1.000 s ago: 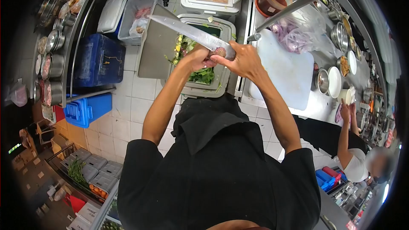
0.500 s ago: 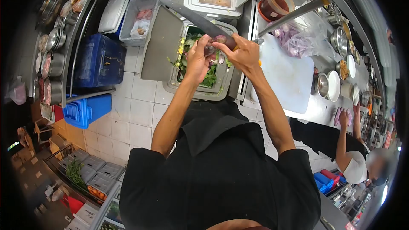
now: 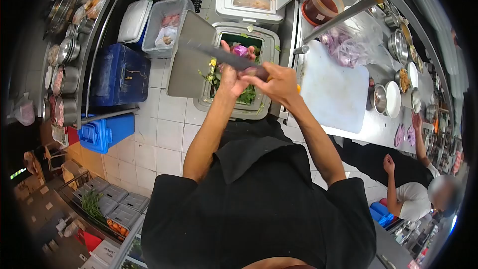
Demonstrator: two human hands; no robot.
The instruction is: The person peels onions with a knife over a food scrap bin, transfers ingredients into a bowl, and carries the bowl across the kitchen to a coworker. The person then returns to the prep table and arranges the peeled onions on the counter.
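Observation:
My right hand (image 3: 280, 85) is closed on the handle of a large knife (image 3: 211, 54). The broad blade points left and passes above my left hand (image 3: 232, 80). That hand is cupped palm up, with red onions (image 3: 241, 51) in it; one shows bright purple, and the blade and fingers partly hide the others. Both hands are over a grey bin (image 3: 273, 37) holding green leaves (image 3: 246, 95) and vegetable scraps. The bin's lid (image 3: 185, 72) hangs open on the left.
A white cutting board (image 3: 334, 94) and a bag of purple onions (image 3: 343, 50) lie on the steel counter at right. Behind the bin stands a white container (image 3: 276, 12). Blue tubs (image 3: 119, 72) stand at left. Another person (image 3: 413, 199) works at far right.
The knife has swung lower, its blade now crossing above my left palm. My left hand has turned palm up and opened out around the onions. The other person's nearer hand has moved down from the counter.

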